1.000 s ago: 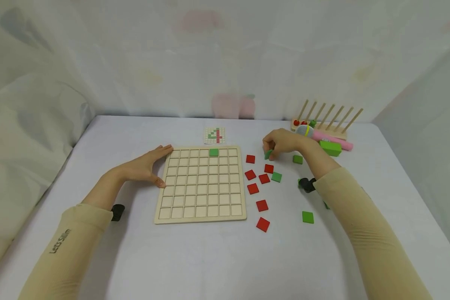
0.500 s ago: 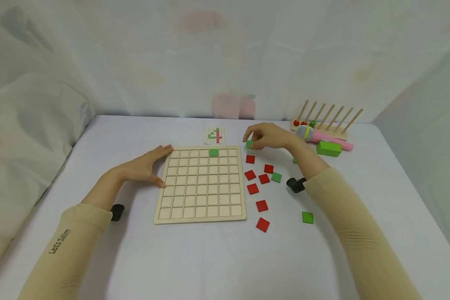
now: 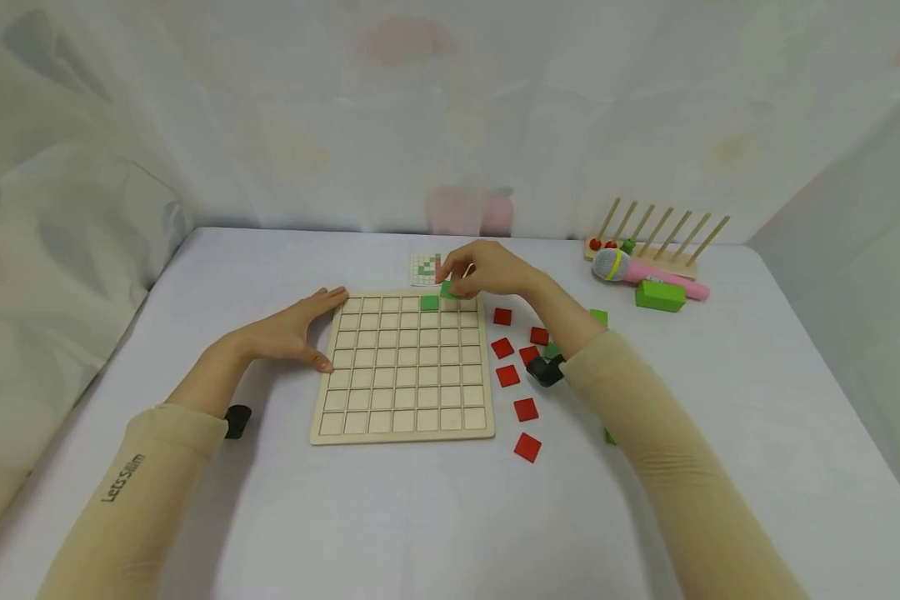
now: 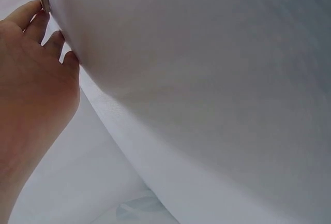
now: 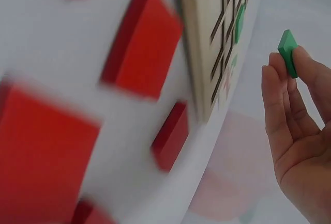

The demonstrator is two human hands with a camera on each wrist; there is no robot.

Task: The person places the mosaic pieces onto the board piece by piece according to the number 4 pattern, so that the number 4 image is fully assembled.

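Note:
A square wooden grid board lies on the table, with one green tile set in its top row. My left hand rests at the board's left edge, thumb and fingers spread and straight, touching the rim. Over the top right of the board, my right hand pinches a second green tile between thumb and fingers; the right wrist view shows it held clear of the board. A small pattern card with green and red squares lies behind the board, partly hidden by the right hand.
Several red tiles lie right of the board. Green tiles, such as one green tile, are partly covered by the right arm. At the back right are a pegged wooden stand, a pink toy microphone and a green block.
My right hand has picked the green tile up from among the loose tiles and carried it left, over the board's top row. The left hand has stayed at the board's edge.

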